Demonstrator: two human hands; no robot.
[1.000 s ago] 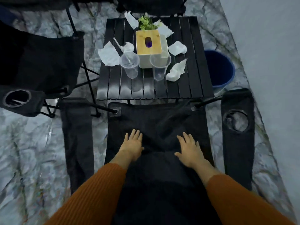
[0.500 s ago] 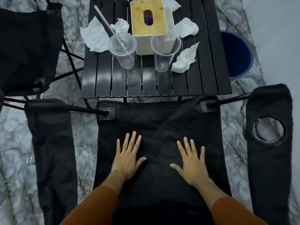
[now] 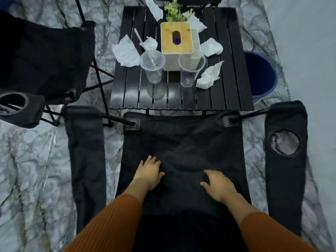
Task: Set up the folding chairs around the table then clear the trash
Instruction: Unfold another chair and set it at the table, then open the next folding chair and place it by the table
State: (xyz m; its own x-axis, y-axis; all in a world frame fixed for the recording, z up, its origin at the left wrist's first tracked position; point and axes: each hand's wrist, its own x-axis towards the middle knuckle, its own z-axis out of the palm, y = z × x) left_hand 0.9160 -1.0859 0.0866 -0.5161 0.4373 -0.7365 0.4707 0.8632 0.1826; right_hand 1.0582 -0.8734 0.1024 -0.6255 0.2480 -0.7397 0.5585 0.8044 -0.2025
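A black folding chair stands unfolded right below me, its front edge against the black slatted table. My left hand and my right hand both press flat on its fabric seat, fingers relaxed. On the table lie several crumpled white tissues, a clear plastic cup with a straw and a second clear cup. Another black folding chair stands open at the table's left side.
A tissue box with a wooden lid and a small green plant sit mid-table. A blue bin stands on the floor right of the table. The near chair's armrests flank the seat. The floor is marble-patterned.
The view has pulled back from the table. Both hands have slid towards me on the seat and their spread fingers have drawn closer together.
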